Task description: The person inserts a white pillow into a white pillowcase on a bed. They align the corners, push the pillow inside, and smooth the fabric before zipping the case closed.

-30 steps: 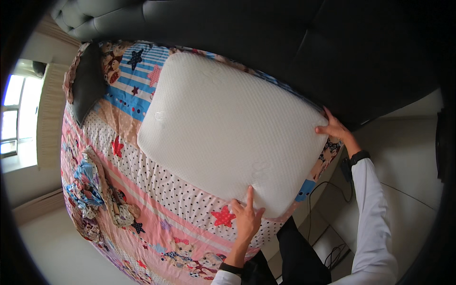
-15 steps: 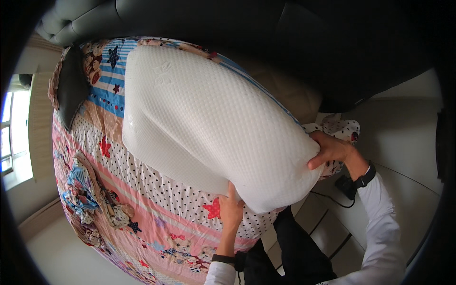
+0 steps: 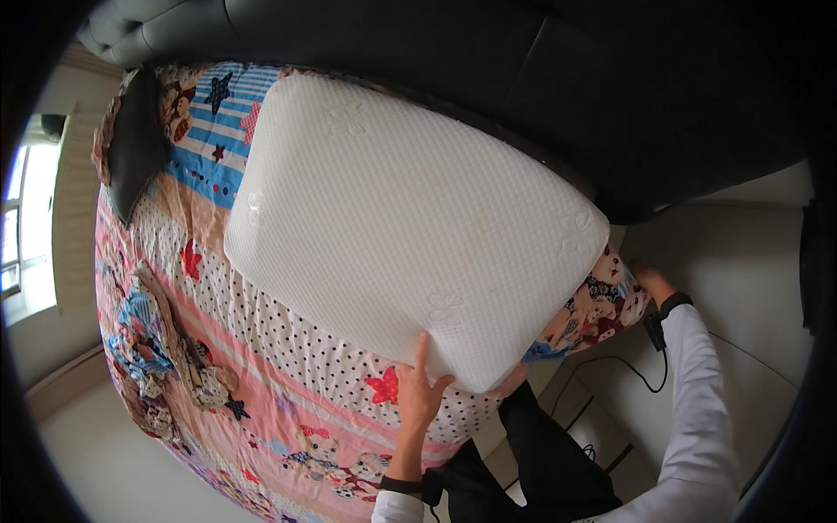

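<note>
A large white pillow (image 3: 392,200) with a fine quilted texture lies flat across the head of the bed. My left hand (image 3: 420,392) rests at its near edge, index finger stretched out on the pillow and thumb spread to the side. Beyond the pillow's right end, my right hand (image 3: 649,279) grips the corner of a patterned bedsheet (image 3: 602,301) printed with bears. That corner is drawn out past the bed's side. Most of my right fingers are hidden behind the cloth and wrist.
A black padded headboard (image 3: 392,52) runs along the far side. At the left lie a dark grey cushion (image 3: 139,148) and a crumpled patterned cloth (image 3: 174,349). A black cable (image 3: 623,362) hangs at the right, above pale floor tiles (image 3: 732,279).
My right hand has let go of the pillow's right end and moved down and right to the sheet corner. The pillow has flattened and shifted, uncovering the bear print. My left hand stays near its edge.
</note>
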Tool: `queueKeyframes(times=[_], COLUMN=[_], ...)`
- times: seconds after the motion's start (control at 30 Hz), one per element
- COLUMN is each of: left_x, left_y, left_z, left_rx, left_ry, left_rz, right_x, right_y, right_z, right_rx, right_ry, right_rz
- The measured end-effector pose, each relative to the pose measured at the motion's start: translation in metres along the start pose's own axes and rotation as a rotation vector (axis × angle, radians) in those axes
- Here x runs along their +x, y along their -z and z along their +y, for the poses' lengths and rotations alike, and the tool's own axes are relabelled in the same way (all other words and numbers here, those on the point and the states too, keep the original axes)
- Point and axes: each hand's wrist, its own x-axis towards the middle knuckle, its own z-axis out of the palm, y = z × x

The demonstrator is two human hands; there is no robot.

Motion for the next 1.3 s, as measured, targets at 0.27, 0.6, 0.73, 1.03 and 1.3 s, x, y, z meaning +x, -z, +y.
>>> queueKeyframes(times=[0.27,0.6,0.73,1.03,1.3], left_x=[0.007,-0.057,-0.113,-0.054,0.071], left_y=[0.001,0.1,0.145,-0.013,-0.094], left_z=[-0.034,-0.078,-0.196,-0.007,0.216], left_rx=[-1.377,-1.298,-0.82,-0.063,-0.016], left_ry=[0.546,0.303,0.433,-0.161,-0.41], left_rz=[0.383,0.534,0.813,0.702,0.357], right_x=[-0.162,-0.111,-0.097,-0.109,-0.199], right_y=[0.064,0.054,0.064,0.07,0.153], right_z=[-0.128,-0.177,-0.181,-0.153,-0.113], right_rx=[0.772,0.487,0.401,0.361,0.842], right_ry=[0.842,0.947,0.81,0.903,0.937], right_rz=[0.377,0.348,0.178,0.056,-0.524])
